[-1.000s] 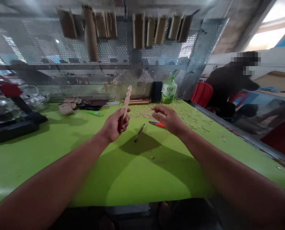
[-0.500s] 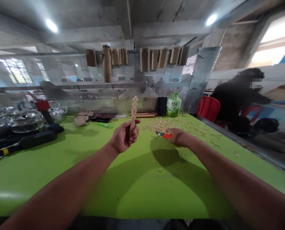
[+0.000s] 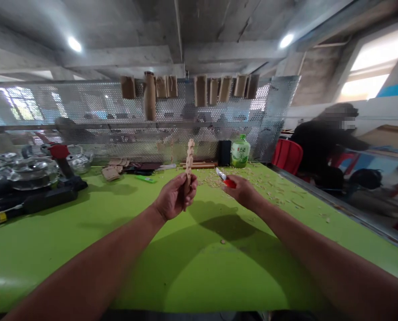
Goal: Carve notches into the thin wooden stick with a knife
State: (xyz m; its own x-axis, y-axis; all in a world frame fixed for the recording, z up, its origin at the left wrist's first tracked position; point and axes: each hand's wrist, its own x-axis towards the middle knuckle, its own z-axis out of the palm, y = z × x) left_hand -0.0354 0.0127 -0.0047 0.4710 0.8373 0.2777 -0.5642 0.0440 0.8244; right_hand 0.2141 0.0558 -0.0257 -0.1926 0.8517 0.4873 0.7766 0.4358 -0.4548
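Observation:
My left hand (image 3: 175, 196) is closed round the lower part of a notched wooden stick (image 3: 190, 157), which stands upright above the green table. Carved steps run along the stick's upper length. To the right, my right hand (image 3: 241, 191) grips a red-handled utility knife (image 3: 229, 183), its pale blade pointing up and left. Knife and stick are apart. Behind the knife lies a scatter of wood chips (image 3: 212, 179) on the green tabletop (image 3: 135, 263).
A green-tea bottle (image 3: 240, 152) and a black box (image 3: 224, 153) stand at the back. Left are glass teapots (image 3: 33, 171) and a red-and-black tool (image 3: 60, 154). A green cutter (image 3: 145, 179) lies near wood pieces (image 3: 112, 171). A person in black (image 3: 319, 138) sits right.
My right hand has raised the knife slightly and turned its blade upward, moving it nearer the stick. My left hand still holds the stick upright. The view has shifted a little.

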